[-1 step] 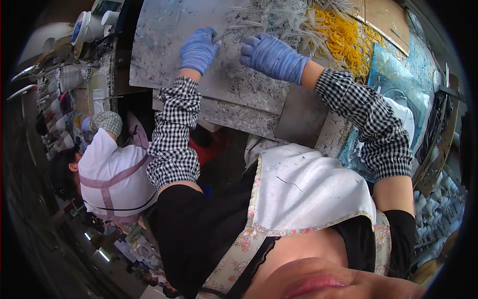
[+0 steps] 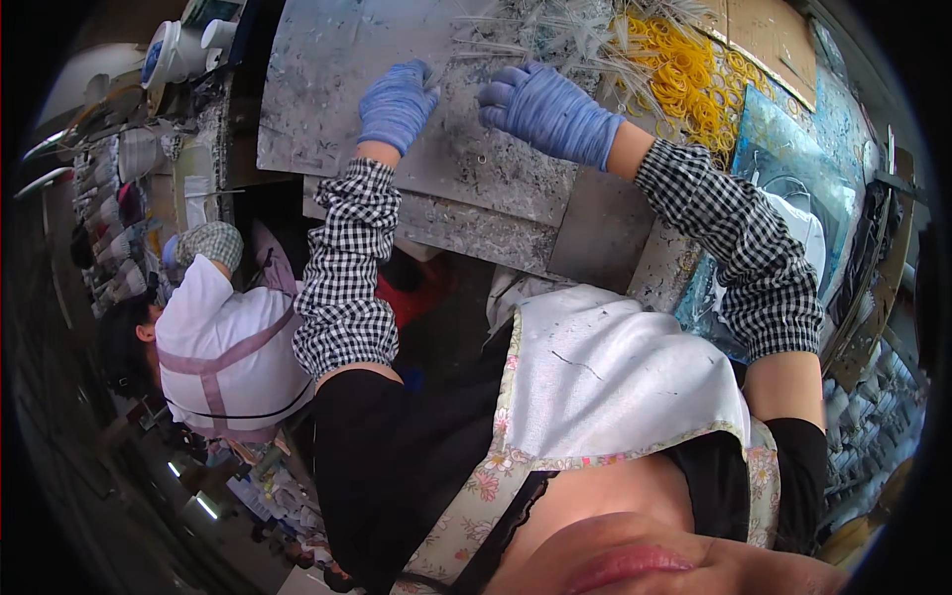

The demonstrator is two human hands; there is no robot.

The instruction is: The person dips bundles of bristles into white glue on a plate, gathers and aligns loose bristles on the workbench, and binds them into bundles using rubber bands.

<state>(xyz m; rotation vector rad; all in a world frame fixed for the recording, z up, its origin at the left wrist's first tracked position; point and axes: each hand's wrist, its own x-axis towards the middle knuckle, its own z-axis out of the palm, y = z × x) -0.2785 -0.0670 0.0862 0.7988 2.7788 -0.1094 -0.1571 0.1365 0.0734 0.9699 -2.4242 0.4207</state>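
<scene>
A grey worktop [image 2: 327, 99], scuffed and flecked with dark specks, fills the upper view. Toward its far edge, just beyond the right hand [image 2: 550, 114], thin translucent strips [image 2: 585, 45] lie in a loose, spiky heap beside tangled yellow rings [image 2: 676, 71]. The left hand [image 2: 399, 104] is nearer the left edge. Both are gloved in blue, fingers curled; whether either grips anything, I cannot tell.

Left hand [image 2: 398, 105] and right hand [image 2: 557, 111]: fingers [image 2: 499, 95] curled, tips partly hidden, can't tell if anything's pinched. Clear plastic strands [image 2: 585, 42] run off the top edge, too fine to count. Lower yellow rings [image 2: 684, 74] buried. Bench [image 2: 317, 84] far edge cut off. Clutter [image 2: 140, 155] left of it too blurred to identify.
</scene>
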